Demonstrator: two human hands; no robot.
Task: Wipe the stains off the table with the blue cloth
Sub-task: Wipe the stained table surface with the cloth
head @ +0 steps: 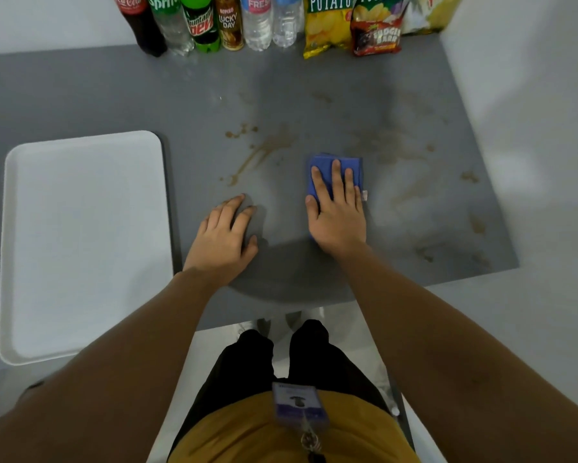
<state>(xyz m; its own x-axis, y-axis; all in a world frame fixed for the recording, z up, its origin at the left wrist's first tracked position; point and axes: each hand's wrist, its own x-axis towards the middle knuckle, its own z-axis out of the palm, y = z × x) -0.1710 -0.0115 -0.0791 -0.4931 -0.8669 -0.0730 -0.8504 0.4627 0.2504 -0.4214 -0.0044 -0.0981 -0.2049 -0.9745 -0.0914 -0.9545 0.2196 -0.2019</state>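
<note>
A folded blue cloth [324, 163] lies on the grey table [113, 91], right of centre. My right hand [337, 208] presses flat on top of it, fingers spread, and hides most of it. My left hand [225, 233] rests palm down on the bare table to the left, holding nothing. Brown stains [264, 150] streak the table just beyond and left of the cloth. Fainter brown smears [411, 188] spread to the right of the cloth toward the table's right edge.
A white tray [80, 242] sits at the left, overhanging the front edge. Several drink bottles [204, 21] and snack bags [374, 28] line the back edge against the wall. A white wall stands close on the right.
</note>
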